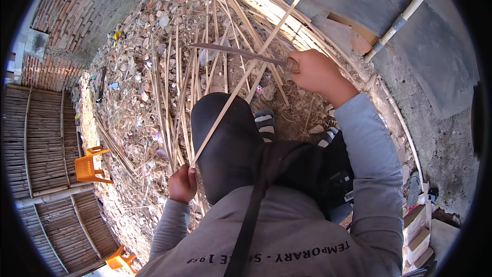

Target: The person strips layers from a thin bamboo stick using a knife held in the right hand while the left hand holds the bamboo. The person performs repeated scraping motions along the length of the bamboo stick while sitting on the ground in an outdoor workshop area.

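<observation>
My left hand [183, 184] is closed around the near end of a long, pale bamboo strip [288, 15]. From there the strip slants up to the right, passing over my dark-trousered knee. Closed on a short handle, my right hand [316, 73] holds a machete [230, 50], its long blade pointing left. The blade crosses the strip beyond my knee; whether it cuts in, I cannot tell. Several more bamboo strips [166, 90] lie on the ground ahead and beside my left leg.
Stones and litter cover the ground [134, 90]. A brick wall [66, 18] stands far left, with woven bamboo panels [46, 141] and orange plastic chairs [91, 166] nearer. On the right are a grey wall [435, 66] and a pale pipe [402, 18]. My sandalled foot [265, 124] shows below.
</observation>
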The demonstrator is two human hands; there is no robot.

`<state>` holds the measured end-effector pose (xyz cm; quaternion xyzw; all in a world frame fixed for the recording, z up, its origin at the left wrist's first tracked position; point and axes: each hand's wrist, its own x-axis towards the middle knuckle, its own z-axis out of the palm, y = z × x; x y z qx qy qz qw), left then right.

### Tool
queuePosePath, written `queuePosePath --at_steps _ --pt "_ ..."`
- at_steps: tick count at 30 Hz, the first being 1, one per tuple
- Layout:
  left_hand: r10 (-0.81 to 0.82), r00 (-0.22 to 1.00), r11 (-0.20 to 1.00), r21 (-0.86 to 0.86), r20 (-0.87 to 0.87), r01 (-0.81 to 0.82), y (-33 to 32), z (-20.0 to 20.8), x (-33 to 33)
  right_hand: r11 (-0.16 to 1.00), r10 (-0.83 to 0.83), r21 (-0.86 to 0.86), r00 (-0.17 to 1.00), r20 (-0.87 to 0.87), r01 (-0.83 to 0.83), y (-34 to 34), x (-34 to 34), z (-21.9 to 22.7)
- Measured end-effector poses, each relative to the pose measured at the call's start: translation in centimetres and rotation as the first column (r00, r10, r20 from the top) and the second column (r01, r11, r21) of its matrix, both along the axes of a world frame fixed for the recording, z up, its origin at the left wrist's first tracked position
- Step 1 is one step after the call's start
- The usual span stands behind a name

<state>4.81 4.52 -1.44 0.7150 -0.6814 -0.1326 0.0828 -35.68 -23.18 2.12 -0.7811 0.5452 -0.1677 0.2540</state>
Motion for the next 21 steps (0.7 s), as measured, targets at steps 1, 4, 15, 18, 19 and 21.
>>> queuePosePath --at_steps 1,4,15,18,19,21 --pt "0.016 1.000 1.000 -0.014 -0.022 -0.016 0.0 -0.1 -0.2 0.998 0.058 -0.019 0.997 -0.053 -0.059 0.4 0.7 0.2" --pt "0.038 0.997 0.998 -0.045 -0.069 -0.041 -0.1 -0.6 -0.7 0.990 0.132 -0.037 0.982 -0.132 -0.138 0.6 0.8 0.4" --pt "-0.012 0.993 0.999 0.044 -0.117 0.018 -1.2 1.1 0.2 1.000 -0.008 0.008 0.998 -0.062 0.008 -0.2 0.1 -0.2" --pt "0.031 0.988 0.999 0.034 -0.151 -0.026 -1.1 0.8 0.1 0.997 0.065 -0.042 0.990 -0.129 -0.071 0.1 -0.1 -0.3" --pt "0.032 0.984 0.999 0.041 -0.174 -0.026 -1.4 0.7 0.1 0.998 0.063 -0.024 0.994 -0.093 -0.066 -0.5 -0.8 -0.7" --pt "0.018 0.985 0.999 0.030 -0.170 -0.013 -2.0 1.0 0.1 0.995 0.074 0.064 0.997 -0.014 -0.073 -1.4 -1.9 -1.2"
